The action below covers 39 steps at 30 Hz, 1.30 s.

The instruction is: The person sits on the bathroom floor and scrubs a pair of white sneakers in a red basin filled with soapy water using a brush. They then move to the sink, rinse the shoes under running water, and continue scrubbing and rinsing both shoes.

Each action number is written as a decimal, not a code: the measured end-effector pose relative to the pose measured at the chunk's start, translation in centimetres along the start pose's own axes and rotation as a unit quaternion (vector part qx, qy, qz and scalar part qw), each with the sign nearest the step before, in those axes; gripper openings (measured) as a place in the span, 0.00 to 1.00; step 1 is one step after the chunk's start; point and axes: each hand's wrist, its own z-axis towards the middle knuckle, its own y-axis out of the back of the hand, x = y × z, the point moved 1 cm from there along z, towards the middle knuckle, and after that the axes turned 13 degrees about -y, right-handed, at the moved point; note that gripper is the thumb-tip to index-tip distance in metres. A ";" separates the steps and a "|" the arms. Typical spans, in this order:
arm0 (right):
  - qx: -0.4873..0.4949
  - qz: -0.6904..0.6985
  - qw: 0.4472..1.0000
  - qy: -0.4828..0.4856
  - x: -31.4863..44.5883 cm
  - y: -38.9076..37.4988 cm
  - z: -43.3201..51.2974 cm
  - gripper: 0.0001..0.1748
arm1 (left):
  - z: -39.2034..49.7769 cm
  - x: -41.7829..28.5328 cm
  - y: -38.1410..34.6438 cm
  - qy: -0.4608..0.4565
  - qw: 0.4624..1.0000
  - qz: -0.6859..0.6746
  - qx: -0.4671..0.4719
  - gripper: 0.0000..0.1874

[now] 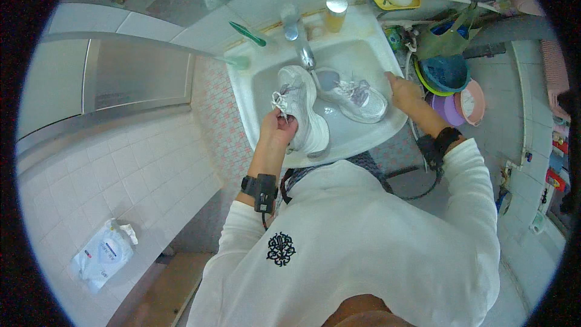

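Observation:
My left hand (278, 128) grips a white-grey lace-up sneaker (303, 109) near its collar and laces. That shoe is tipped on its side, its thick white sole facing right, over the left part of the white sink (261, 86). A second matching sneaker (358, 95) lies in the basin to its right, toe towards the lower right, below the chrome faucet (305, 50). At the sink's right rim is my right hand (403, 91), apart from both shoes; its fingers are bunched and partly hidden.
A green-handled brush (247, 34) and a jar with a silver lid (336, 13) stand on the sink's back ledge. Blue (442, 72), purple (447, 108) and pink basins (472, 100) are stacked at right. A wipes pack (104, 254) rests on the tiled ledge at left.

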 end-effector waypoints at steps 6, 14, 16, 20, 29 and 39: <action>-0.023 0.000 0.989 0.144 3.9 -3.1 -3.0 0.48 | 2.2 1.3 1.7 -0.157 0.932 0.274 0.179 0.11; 0.066 0.027 0.988 0.137 1.1 -3.4 -1.9 0.53 | 2.0 1.9 0.5 0.011 1.000 -0.003 -0.015 0.10; 0.094 0.025 0.991 0.088 -0.3 -3.0 -2.0 0.52 | 1.3 1.6 0.5 0.005 0.999 0.031 0.015 0.10; -0.019 0.074 0.991 0.112 1.8 -3.7 -2.5 0.54 | -0.1 1.2 0.8 0.010 0.999 -0.050 -0.018 0.10; 0.035 0.077 0.995 0.058 8.6 -5.7 2.9 0.50 | -2.6 -0.4 -0.8 -0.007 0.999 -0.053 -0.007 0.09; 0.309 0.132 0.930 0.149 7.2 -2.9 2.6 0.46 | -3.5 0.1 -2.9 -0.013 0.995 -0.100 -0.013 0.12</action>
